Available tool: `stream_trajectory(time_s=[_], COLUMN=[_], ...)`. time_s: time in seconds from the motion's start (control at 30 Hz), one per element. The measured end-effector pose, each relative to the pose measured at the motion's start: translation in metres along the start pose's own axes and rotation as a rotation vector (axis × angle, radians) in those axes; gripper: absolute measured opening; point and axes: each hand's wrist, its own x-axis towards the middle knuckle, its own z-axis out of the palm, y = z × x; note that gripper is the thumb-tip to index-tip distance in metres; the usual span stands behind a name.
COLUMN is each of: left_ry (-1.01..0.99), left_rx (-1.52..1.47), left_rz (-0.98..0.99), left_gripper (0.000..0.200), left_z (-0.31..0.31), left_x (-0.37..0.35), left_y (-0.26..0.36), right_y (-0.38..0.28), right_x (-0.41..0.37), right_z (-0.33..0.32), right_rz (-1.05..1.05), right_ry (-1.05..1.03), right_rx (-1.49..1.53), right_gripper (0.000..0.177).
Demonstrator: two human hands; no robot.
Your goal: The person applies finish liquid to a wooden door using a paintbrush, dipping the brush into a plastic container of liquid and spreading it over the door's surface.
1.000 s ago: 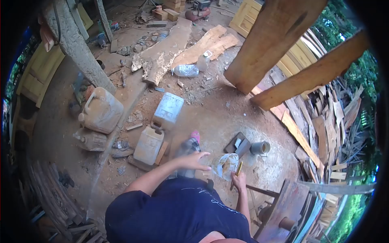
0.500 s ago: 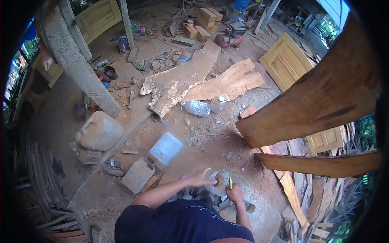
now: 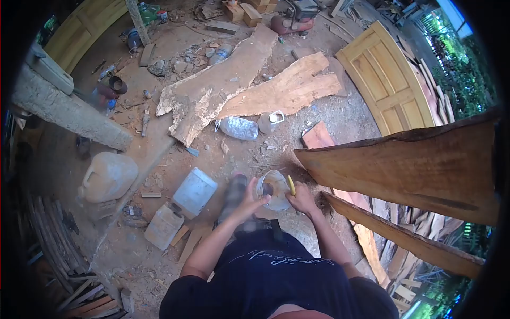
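In front of my torso is a whitish round bucket (image 3: pixel 277 202), open at the top, with a brownish inside. My left hand (image 3: pixel 248 202) is closed on its left side, the thumb lying across the near wall. On the bucket's right, my right hand (image 3: pixel 302 200) is wrapped round a yellow-handled tool (image 3: pixel 291 185). The handle points up beside the rim; the tool's other end is hidden, so its kind does not show.
Two large wooden slabs (image 3: pixel 393 170) jut in from the right. Plastic jerrycans (image 3: pixel 194 192) stand on the left. Ahead lie flat bark-edged slabs (image 3: pixel 287 93) and a clear plastic bottle (image 3: pixel 239 128). A panelled door (image 3: pixel 390 80) leans at the back right; a concrete post (image 3: pixel 69 109) rises left.
My left hand has gone from outstretched beside the bucket to gripping its side. My view has shifted, and the bucket and both hands now appear farther from my body. The right hand keeps the yellow handle.
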Motion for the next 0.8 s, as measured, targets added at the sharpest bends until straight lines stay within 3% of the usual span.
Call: stream_trajectory(time_s=[0.23, 0.37, 0.43, 0.53, 0.57, 0.7, 0.8], left_ry=[0.201, 0.217, 0.247, 0.2, 0.205, 0.177, 0.203], left_rx=[0.052, -0.062, -0.005, -0.092, -0.074, -0.048, -0.066], left_rz=[0.133, 0.141, 0.265, 0.223, 0.295, 0.221, 0.2], left_gripper=[0.103, 0.114, 0.111, 0.107, 0.108, 0.109, 0.106], left_z=[-0.052, -0.09, -0.1, -0.105, -0.111, -0.103, -0.104], left_x=[0.123, 0.199, 0.235, 0.268, 0.284, 0.314, 0.35], left_y=[0.022, 0.086, 0.125, 0.201, 0.209, 0.288, 0.312], right_y=[-0.018, -0.03, -0.048, -0.066, -0.069, -0.086, -0.091], right_x=[0.148, 0.243, 0.287, 0.338, 0.351, 0.387, 0.412], right_z=[-0.03, -0.046, -0.075, -0.112, -0.122, -0.166, -0.191], right_rz=[-0.048, -0.013, 0.05, 0.045, 0.019, 0.015, -0.026], right_ry=[-0.027, -0.021, -0.044, 0.018, 0.047, 0.151, 0.209], right_rx=[0.012, 0.106, 0.261, 0.375, 0.411, 0.382, 0.317], right_gripper=[0.029, 0.033, 0.033, 0.033, 0.032, 0.029, 0.027])
